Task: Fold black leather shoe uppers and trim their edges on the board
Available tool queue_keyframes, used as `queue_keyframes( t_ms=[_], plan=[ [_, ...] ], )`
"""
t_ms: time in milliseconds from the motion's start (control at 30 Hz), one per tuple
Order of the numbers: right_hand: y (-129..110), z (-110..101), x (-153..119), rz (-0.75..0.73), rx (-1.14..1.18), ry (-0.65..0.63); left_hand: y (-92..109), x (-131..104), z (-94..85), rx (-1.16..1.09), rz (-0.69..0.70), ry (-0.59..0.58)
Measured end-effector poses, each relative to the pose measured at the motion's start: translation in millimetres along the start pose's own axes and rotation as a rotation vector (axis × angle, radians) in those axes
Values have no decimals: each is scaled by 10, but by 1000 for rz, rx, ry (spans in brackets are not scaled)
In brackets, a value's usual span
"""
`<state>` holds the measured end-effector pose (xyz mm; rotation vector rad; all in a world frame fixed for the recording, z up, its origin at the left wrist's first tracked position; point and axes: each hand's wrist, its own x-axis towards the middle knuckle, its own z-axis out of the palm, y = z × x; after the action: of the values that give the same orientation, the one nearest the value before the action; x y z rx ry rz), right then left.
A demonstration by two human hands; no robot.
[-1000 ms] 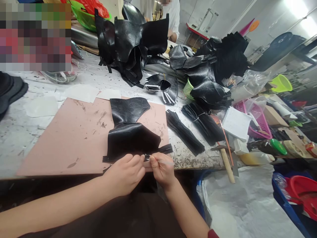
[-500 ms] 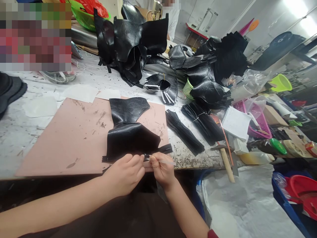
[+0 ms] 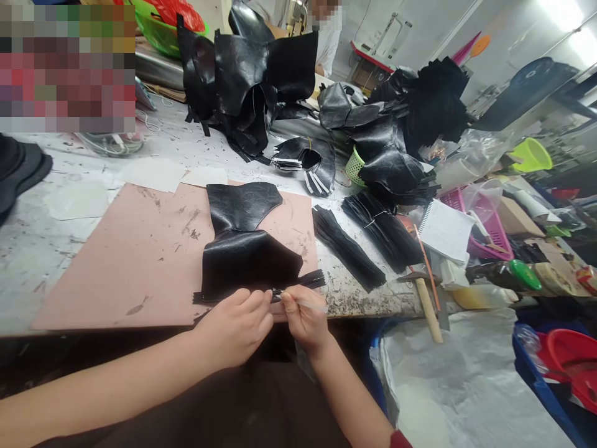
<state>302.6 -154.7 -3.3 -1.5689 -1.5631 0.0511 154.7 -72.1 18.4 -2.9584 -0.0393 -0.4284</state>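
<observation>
A black leather piece, narrow in the middle, lies on a pinkish board at the table's front edge. Along its lower edge runs a black zipper, whose end sticks out to the right. My left hand is closed on the zipper at that edge, its fingertips bent over the strip. Close beside it, my right hand pinches a thin, translucent whitish pen-like stick. The stick's tip points at the zipper near my left fingertips; whether it touches is too small to tell.
Bundled black zippers and a loose zipper bunch lie right of the board. Beyond are a hammer, a notebook and a pink basket. Stacked black leather pieces stand behind. A person is at the back.
Both hands hold almost the same place, with the right hand and its stick shifted very slightly. More of the person at the back shows. The leather piece has not moved.
</observation>
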Motion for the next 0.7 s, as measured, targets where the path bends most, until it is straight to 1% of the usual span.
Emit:
queue_keyframes(
  t_ms=[467,600,700],
  plan=[
    [-8,7,-19,2,-27,-7,13,-17,26,-9,-3,-33],
    [-3,0,-23,-1,-29,-7,15,-19,31,1,-3,-24],
    [-3,-6,-14,0,-31,-7,29,-33,74,4,-16,-14]
  ],
)
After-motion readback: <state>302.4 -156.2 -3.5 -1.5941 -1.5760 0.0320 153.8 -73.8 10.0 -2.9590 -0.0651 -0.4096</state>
